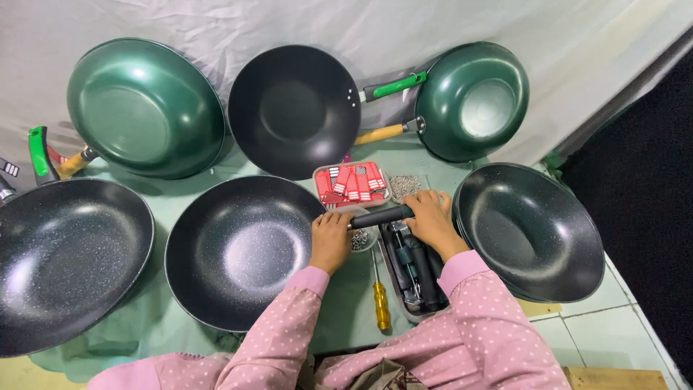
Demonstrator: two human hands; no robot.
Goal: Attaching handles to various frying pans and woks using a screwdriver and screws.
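Between the speckled pan (242,249) and the stacked pans (533,231) on your right, you grip a black handle (380,215): your left hand (330,240) steadies the pan's rim end, your right hand (429,219) closes round the handle's far end. Trays of parts (351,183) crowd the gap, with the yellow screwdriver (380,303) nearer you, leaving little room.

Both hands gripping a black handle (380,216): left hand (330,240) pressing at the speckled pan's (238,249) rim, right hand (429,220) holding the handle's far end, screwdriver (380,298) lying near the table's (155,318) front edge.
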